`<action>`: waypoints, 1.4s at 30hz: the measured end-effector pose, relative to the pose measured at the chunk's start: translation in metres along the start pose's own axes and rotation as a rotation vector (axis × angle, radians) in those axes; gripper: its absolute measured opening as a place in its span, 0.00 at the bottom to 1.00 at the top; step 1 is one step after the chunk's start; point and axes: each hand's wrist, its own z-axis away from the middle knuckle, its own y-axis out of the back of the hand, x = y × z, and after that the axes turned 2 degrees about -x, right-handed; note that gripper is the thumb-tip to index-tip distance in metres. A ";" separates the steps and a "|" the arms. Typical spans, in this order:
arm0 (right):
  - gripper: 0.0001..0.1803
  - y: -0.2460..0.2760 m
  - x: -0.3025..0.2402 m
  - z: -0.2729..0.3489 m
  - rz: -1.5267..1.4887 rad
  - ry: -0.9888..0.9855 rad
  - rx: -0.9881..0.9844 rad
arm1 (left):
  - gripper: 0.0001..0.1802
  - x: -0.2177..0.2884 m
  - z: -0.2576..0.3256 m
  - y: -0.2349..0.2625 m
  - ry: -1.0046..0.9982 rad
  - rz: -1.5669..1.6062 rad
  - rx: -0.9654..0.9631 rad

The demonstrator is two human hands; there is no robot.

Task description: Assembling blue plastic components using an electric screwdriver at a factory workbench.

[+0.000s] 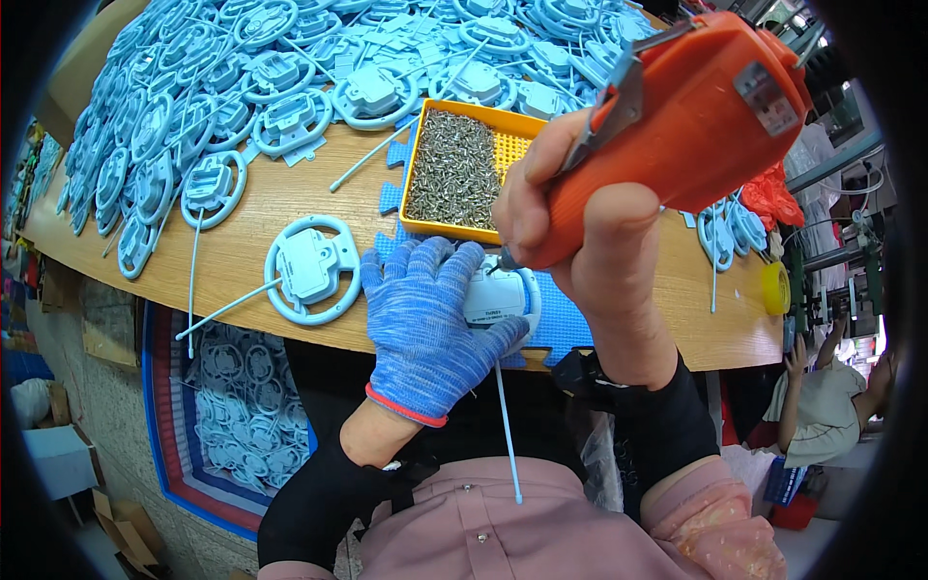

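My left hand [425, 314], in a blue knitted glove with a red cuff, presses down on a light-blue plastic steering-wheel part [495, 302] and holds it on a blue foam mat [561, 317]. A thin rod sticks out from that part toward my body. My bare right hand [616, 246] is wrapped around an orange electric screwdriver [667, 145], tilted with its tip down at the part's flat back. The tip appears to meet the part near its upper edge. Just beyond my hands stands a yellow tray [450, 231] with many small metal screws [449, 169].
Another steering-wheel part [311, 269] lies left of my glove. A large heap of such parts [290, 116] covers the far side of the wooden table [367, 174]. A lined bin [179, 435] of more parts stands lower left. A yellow cup [775, 288] sits at the right edge. Another person [822, 406] is at far right.
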 end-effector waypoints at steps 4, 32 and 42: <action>0.38 -0.001 0.004 -0.003 -0.038 0.004 -0.033 | 0.36 0.003 -0.002 -0.001 0.068 0.038 -0.028; 0.22 0.120 0.039 -0.050 -0.065 0.238 0.398 | 0.41 0.013 0.025 0.034 0.020 -0.202 -0.056; 0.21 0.128 0.042 -0.055 -0.104 0.252 0.443 | 0.46 -0.053 0.094 0.135 0.206 -0.694 -0.209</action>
